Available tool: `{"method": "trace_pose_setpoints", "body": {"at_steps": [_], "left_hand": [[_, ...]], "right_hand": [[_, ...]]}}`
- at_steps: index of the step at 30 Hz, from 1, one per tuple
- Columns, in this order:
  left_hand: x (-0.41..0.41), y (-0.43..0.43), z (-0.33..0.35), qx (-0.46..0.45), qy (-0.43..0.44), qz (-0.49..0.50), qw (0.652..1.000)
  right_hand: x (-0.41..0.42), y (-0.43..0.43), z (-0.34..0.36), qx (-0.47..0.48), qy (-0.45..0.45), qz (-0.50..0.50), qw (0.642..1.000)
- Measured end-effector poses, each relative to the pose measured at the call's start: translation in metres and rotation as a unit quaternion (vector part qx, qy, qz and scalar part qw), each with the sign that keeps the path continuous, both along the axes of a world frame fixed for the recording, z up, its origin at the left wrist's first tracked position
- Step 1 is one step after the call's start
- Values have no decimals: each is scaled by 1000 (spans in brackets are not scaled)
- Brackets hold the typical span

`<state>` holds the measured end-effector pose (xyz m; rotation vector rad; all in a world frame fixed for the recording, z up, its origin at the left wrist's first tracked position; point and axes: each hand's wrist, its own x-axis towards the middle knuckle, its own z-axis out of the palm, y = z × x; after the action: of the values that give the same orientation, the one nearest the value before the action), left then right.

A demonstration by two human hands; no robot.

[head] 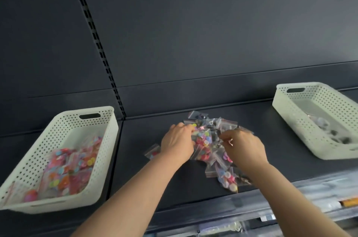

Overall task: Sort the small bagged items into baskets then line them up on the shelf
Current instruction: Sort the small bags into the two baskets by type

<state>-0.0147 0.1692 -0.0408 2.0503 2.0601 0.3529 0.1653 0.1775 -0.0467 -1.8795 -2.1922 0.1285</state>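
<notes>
A dark back panel fills most of what I see, with a slotted upright running down its left side. Below it runs the dark shelf, which carries everything else.

Two pale perforated baskets sit on the shelf, well apart. The left basket is at the near left corner, and it holds a heap of clear bags full of bright buttons in pink, orange, yellow and blue. The right basket stands at the far right, angled a little. It holds only a few bags with grey and dark contents at its near end.

Between the baskets lies the pile of small bags, spread loosely from mid-shelf toward the front edge. Bags of bright buttons are mixed in with bags of darker pieces.

Both of the person's bare forearms reach in from below. The left hand lies knuckles up at the pile's left edge, fingers bent down onto a bag of bright buttons. I cannot tell whether it has actually closed on that bag. The right hand is over the right of the pile, with thumb and forefinger drawn together in a pinch on a small bag of darker pieces. Blur hides the exact hold.

One lone bag lies flat just left of the left wrist, apart from the pile.

Under the shelf's front edge at the lower right there is a blurred row of packaged goods.
</notes>
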Motion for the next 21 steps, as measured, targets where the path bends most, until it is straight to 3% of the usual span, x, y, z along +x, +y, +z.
{"method": "trace_pose_setpoints", "body": {"at_steps": [6,14,21], "left_hand": [[9,6,-7,-26,27,21,999],[7,10,11,63,-46,84,993],[27,12,12,34,-62,61,996]], "right_hand": [[18,9,-2,4,22,-7,1000],[28,21,-5,26,41,-59,997],[24,44,-8,-39,58,-62,996]]}}
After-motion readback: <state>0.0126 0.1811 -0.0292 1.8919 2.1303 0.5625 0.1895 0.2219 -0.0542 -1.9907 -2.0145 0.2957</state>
